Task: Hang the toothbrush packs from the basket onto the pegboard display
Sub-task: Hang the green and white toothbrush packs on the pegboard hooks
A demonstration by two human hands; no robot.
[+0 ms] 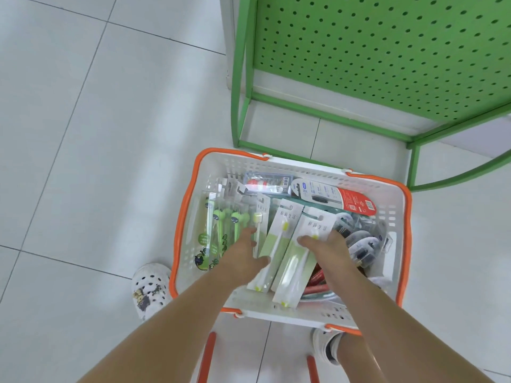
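Green-white toothbrush packs (297, 258) overlap in basket (398, 233); left hand (243, 258) and right hand (329, 250) press flat, gripping nothing; neighbours may snag.

My white basket (398, 217), rimmed in orange, holds pale-green-and-white toothbrush packs (279, 244) at frame centre, below a bright green pegboard (387, 51) dotted with dark holes, upper right.

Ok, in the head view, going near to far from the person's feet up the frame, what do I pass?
White shoe on the floor → basket with both hands, left hand and right hand, on the toothbrush packs → green rack base → green pegboard.
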